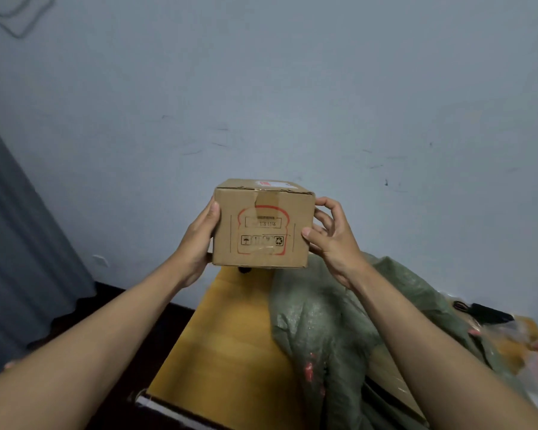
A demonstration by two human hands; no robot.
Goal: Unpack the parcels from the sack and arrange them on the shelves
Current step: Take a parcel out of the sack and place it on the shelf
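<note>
**Colours and prints, head view**

Cardboard box (263, 225): plain brown, red toast-shaped outline on the front, black handling symbols and a black-framed label panel, tan tape strip, white-and-red sticker on top. Sack (326, 324): dull green woven, red marks low down. Table (227, 330): yellow-orange wood grain. Wall (261, 88): pale blue-grey with dark scuffs. Curtain (19, 243): grey-blue.

The cardboard box (263, 225) has a red outline shaped like a slice of bread on its front. Inside that shape is a small frame with blurry numbers that look like "1.3 L116". Under it stands a row of little signs: an umbrella, arrows and a recycling mark.
</note>
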